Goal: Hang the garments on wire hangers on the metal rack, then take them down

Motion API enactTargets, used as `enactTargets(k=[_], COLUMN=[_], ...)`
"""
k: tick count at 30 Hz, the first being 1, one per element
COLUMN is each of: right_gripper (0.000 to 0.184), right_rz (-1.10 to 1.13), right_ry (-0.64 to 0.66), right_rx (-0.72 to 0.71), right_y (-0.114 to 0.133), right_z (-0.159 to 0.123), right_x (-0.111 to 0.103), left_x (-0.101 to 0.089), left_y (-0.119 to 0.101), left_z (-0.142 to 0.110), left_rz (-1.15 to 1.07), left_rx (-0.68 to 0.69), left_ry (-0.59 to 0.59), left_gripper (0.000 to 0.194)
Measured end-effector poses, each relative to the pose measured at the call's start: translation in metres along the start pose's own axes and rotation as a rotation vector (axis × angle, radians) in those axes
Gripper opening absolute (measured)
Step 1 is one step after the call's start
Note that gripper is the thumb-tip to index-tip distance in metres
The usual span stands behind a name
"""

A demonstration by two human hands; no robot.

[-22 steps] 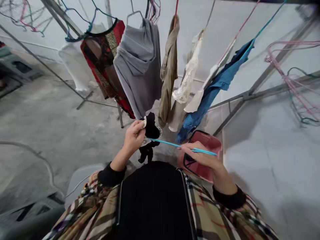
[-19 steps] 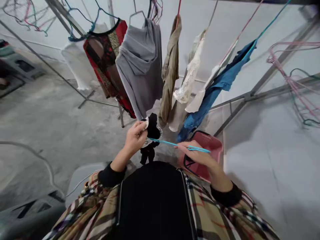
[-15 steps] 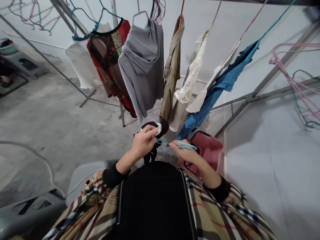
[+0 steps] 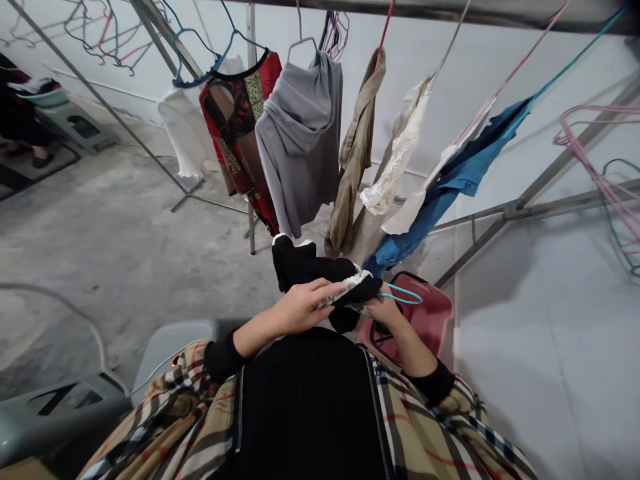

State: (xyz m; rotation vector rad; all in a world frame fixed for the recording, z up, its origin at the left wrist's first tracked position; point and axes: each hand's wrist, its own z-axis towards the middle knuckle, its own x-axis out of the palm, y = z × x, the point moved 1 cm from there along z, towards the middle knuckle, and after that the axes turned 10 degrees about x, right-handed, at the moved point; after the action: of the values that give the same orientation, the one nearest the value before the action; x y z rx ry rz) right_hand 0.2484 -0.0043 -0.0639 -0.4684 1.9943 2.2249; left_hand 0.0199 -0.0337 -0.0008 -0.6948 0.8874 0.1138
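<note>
Forearms (image 4: 263, 331) angled inward — left hand (image 4: 311, 303) palm down, fingers (image 4: 331, 291) nearly straight; right hand (image 4: 384, 308) just beside it — fingertips partly hidden.

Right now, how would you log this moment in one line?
left hand: holding white-trimmed black garment | right hand: holding blue hanger at garment edge | nearby: pink basket

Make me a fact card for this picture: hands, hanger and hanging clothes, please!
Left hand: holding the white trim of a black garment
Right hand: at its edge, partly hidden
Light-blue hanger: loop sticking out beside the right hand
Hanging up, among others: gray top, red patterned top, twisted brown garment, white lacy garment, blue garment
Low down: red basket
</note>
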Motion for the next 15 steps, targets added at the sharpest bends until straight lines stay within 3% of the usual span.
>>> enactTargets(k=[1,3,5,6,7,11,15], right_gripper=[0.030,0.037,0.039,0.039,0.039,0.043,0.043], right_rz=[-0.017,-0.067,-0.105,-0.112,-0.112,-0.099,0.008], right_ry=[0.007,0.042,0.098,0.117,0.127,0.114,0.111], right_rx=[-0.025,-0.044,-0.057,-0.067,-0.077,-0.050,0.024], right_y=[0.005,0.016,0.025,0.028,0.030,0.023,0.009], right_z=[0.000,-0.001,-0.003,-0.004,-0.005,-0.011,-0.019], right_x=[-0.005,-0.012,-0.017,-0.018,-0.019,-0.018,-0.019], left_x=[-0.008,-0.030,-0.050,-0.058,-0.062,-0.056,-0.038], left_y=[0.003,0.015,0.031,0.040,0.050,0.083,0.102], left_z=[0.000,0.000,0.000,0.000,0.001,-0.002,-0.015], left_rz=[-0.003,0.090,0.209,0.182,0.076,-0.586,-0.703], left_rx=[0.007,-0.077,-0.275,-0.376,-0.473,-0.839,-1.083], left_ry=[-0.080,-0.365,-0.635,-0.668,-0.639,-0.308,-0.215], left_gripper=[0.046,0.034,0.030,0.035,0.041,0.070,0.072])
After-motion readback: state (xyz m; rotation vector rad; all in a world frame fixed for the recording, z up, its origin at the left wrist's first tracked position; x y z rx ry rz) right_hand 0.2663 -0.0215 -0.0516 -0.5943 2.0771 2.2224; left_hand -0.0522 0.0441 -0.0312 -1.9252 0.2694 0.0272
